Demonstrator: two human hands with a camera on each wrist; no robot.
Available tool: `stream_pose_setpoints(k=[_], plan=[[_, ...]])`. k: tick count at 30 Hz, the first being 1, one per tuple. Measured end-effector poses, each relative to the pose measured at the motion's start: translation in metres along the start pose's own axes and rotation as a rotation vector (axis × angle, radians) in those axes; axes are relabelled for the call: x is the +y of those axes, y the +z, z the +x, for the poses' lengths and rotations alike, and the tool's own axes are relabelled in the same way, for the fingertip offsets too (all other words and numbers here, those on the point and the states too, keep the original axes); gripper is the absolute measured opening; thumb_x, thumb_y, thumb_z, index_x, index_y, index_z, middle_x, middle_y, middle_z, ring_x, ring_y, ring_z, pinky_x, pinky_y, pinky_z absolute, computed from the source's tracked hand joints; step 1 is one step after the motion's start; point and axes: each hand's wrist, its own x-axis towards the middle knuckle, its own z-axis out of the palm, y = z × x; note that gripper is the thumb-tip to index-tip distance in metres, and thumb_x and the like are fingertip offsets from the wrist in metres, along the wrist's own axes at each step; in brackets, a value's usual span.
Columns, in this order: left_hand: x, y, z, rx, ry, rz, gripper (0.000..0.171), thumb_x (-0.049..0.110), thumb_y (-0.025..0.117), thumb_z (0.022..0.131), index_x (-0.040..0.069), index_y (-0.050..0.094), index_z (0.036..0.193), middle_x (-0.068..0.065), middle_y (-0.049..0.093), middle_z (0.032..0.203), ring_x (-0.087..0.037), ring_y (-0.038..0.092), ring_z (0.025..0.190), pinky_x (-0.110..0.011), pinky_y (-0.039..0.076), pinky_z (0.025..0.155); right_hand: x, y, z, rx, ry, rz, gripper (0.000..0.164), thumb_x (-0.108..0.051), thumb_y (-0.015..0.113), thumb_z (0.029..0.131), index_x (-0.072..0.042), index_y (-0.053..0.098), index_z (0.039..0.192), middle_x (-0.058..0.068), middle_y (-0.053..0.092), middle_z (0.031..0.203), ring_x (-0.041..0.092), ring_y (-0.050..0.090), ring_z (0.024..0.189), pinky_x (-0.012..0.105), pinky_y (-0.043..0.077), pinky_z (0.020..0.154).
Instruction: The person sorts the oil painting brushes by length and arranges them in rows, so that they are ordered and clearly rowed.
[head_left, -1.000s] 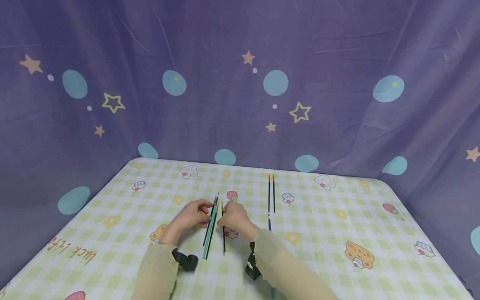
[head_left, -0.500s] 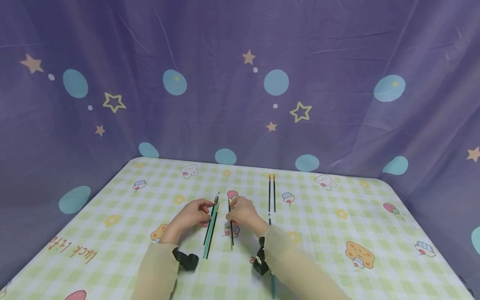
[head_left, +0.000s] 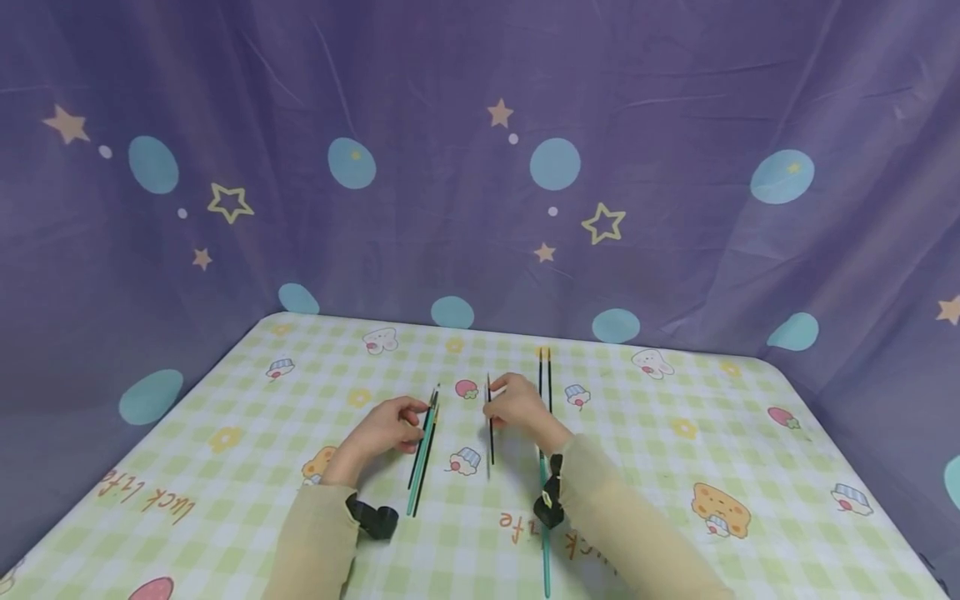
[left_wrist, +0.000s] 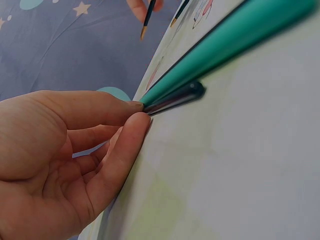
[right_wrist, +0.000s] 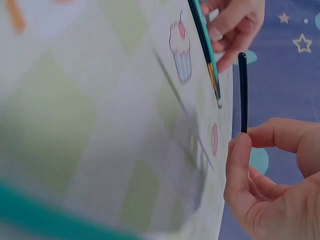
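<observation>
My left hand (head_left: 386, 427) is at a small bundle of paintbrushes on the table. In the left wrist view its thumb and forefinger pinch the bundle, where a teal paintbrush (left_wrist: 225, 50) and a dark one (left_wrist: 177, 97) show. A black-handled brush (head_left: 422, 479) lies along the teal one's right side. My right hand (head_left: 519, 407) pinches a thin black paintbrush (head_left: 492, 446) between thumb and fingers. Its plain handle end (right_wrist: 243, 90) points away from the fingertips in the right wrist view, and its shadow shows it raised off the cloth.
Two black paintbrushes (head_left: 550, 379) with yellow tips lie side by side beyond my right hand. Another teal paintbrush (head_left: 547, 558) lies below them, partly hidden by my right wrist. A green checked cloth (head_left: 300, 417) covers the table, and a purple curtain (head_left: 420, 233) hangs behind it.
My right hand has moved right and slightly away from me, carrying the black paintbrush off from beside the bundle. The left hand has stayed at the bundle.
</observation>
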Motion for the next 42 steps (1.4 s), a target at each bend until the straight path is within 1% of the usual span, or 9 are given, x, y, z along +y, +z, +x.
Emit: stream_pose_setpoints(k=[8,11,12,15,18,19,26,32,42], plan=[[0.000,-0.002,-0.001,0.003,0.002,-0.003,0.040,-0.004,0.061,0.079,-0.003,0.053,0.118,-0.010,0.046,0.083,-0.015,0.053,0.059,-0.029,0.054,0.056,0.014,-0.017,0.008,0.038,0.006,0.032,0.038,0.001,0.062,0.072,0.001,0.055,0.110,0.012,0.063,0.084,0.017,0.062,0.059,0.028,0.056,0.059],[0.001,-0.002,-0.002,-0.010,0.005,-0.007,0.041,-0.003,0.060,0.080,-0.003,0.052,0.120,-0.010,0.046,0.084,-0.015,0.053,0.059,-0.029,0.054,0.056,0.019,-0.024,0.010,0.060,0.027,0.037,0.039,0.001,0.061,0.073,-0.001,0.055,0.111,0.011,0.062,0.086,0.016,0.061,0.059,0.033,0.056,0.063],[0.001,-0.002,-0.002,-0.013,0.004,-0.011,0.041,-0.003,0.060,0.080,-0.003,0.052,0.120,-0.010,0.046,0.084,-0.015,0.053,0.060,-0.029,0.054,0.056,0.020,-0.027,0.010,0.073,0.037,0.022,0.039,-0.001,0.061,0.073,-0.002,0.056,0.112,0.011,0.062,0.087,0.016,0.062,0.059,0.038,0.055,0.073],[0.001,-0.002,-0.002,-0.015,0.006,-0.018,0.041,-0.003,0.060,0.080,-0.003,0.052,0.120,-0.010,0.046,0.085,-0.014,0.053,0.060,-0.029,0.054,0.057,0.026,-0.037,0.012,0.092,0.049,0.034,0.040,-0.001,0.061,0.074,-0.002,0.055,0.114,0.011,0.061,0.089,0.016,0.062,0.059,0.043,0.054,0.078],[0.000,-0.001,-0.001,-0.013,0.009,-0.021,0.040,-0.003,0.060,0.080,-0.003,0.053,0.119,-0.010,0.047,0.084,-0.014,0.053,0.060,-0.029,0.054,0.057,0.032,-0.049,0.015,0.109,0.060,0.057,0.044,0.000,0.060,0.073,-0.001,0.054,0.117,0.013,0.061,0.093,0.016,0.062,0.060,0.040,0.055,0.075],[0.000,-0.001,-0.001,-0.013,0.010,-0.022,0.040,-0.003,0.060,0.080,-0.003,0.053,0.119,-0.010,0.047,0.084,-0.014,0.053,0.060,-0.029,0.054,0.056,0.035,-0.052,0.016,0.109,0.062,0.077,0.045,0.001,0.060,0.074,0.001,0.053,0.118,0.015,0.060,0.095,0.017,0.062,0.061,0.035,0.056,0.066],[0.000,-0.001,-0.001,-0.013,0.005,-0.013,0.040,-0.003,0.060,0.079,-0.002,0.053,0.119,-0.010,0.047,0.084,-0.015,0.053,0.059,-0.029,0.054,0.056,0.053,-0.072,0.022,0.183,0.060,0.100,0.045,0.001,0.060,0.072,0.005,0.054,0.117,0.021,0.063,0.096,0.013,0.061,0.057,0.029,0.056,0.060],[0.000,-0.001,-0.001,-0.006,0.004,0.001,0.040,-0.004,0.060,0.079,-0.003,0.054,0.118,-0.011,0.047,0.084,-0.015,0.053,0.058,-0.029,0.054,0.055,0.065,-0.077,0.032,0.199,0.048,0.095,0.041,-0.001,0.060,0.074,0.004,0.055,0.114,0.016,0.063,0.087,0.010,0.060,0.053,0.026,0.054,0.055],[0.000,-0.002,-0.002,-0.003,0.013,0.003,0.039,-0.002,0.062,0.079,-0.001,0.054,0.117,-0.011,0.048,0.084,-0.016,0.054,0.059,-0.030,0.053,0.055,0.072,-0.084,0.044,0.196,0.040,0.030,0.043,-0.004,0.059,0.075,0.002,0.055,0.118,0.020,0.064,0.093,0.014,0.060,0.055,0.025,0.050,0.052]])
